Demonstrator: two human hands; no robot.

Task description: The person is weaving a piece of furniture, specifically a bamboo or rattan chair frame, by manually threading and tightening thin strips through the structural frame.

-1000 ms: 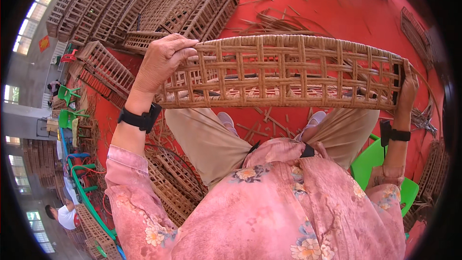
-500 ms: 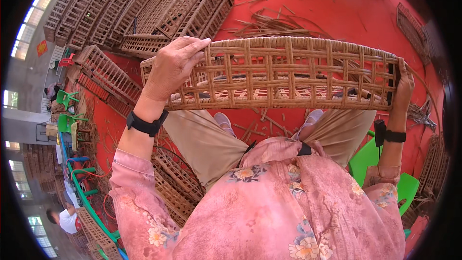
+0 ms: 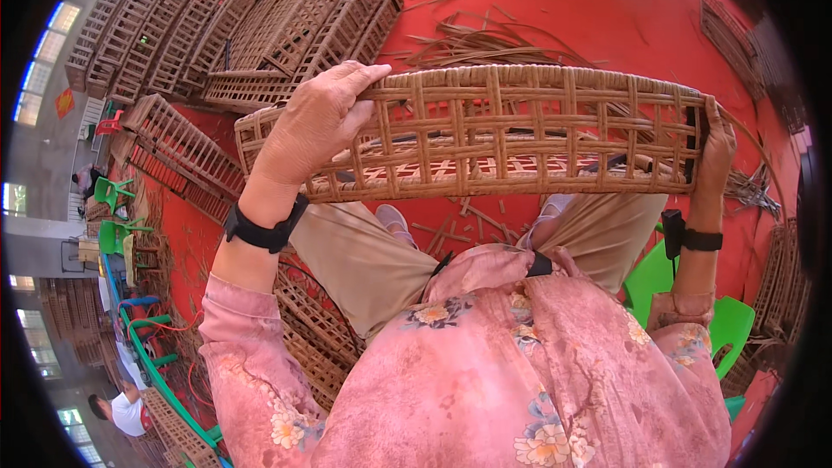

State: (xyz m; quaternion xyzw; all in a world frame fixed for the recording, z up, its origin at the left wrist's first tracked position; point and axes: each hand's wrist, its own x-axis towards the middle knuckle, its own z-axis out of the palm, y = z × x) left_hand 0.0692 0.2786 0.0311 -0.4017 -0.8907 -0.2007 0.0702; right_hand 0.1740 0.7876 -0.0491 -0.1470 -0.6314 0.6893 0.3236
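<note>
A shallow, open-weave rattan basket (image 3: 520, 78) is held up in front of me above my lap, its latticed long side facing me. My left hand (image 3: 314, 128) is closed on its top rim toward the left end, with the thumb and fingers reaching over the edge. At the right end, my right hand (image 3: 718, 149) grips the corner, its fingers partly hidden behind the weave. Through the gaps the basket's lattice bottom shows, with a few dark strips at the frame. Each of my wrists wears a black band.
Stacked woven baskets (image 3: 303, 26) stand at the far left, and more (image 3: 312, 329) lie beside my left leg. Loose cane strips (image 3: 485, 43) litter the red floor (image 3: 624, 26). A green chair (image 3: 732, 334) is at my right. A person in white (image 3: 128, 414) sits far left.
The basket and both my hands have shifted slightly left in the view, along with the surroundings. My grip on the basket looks the same.
</note>
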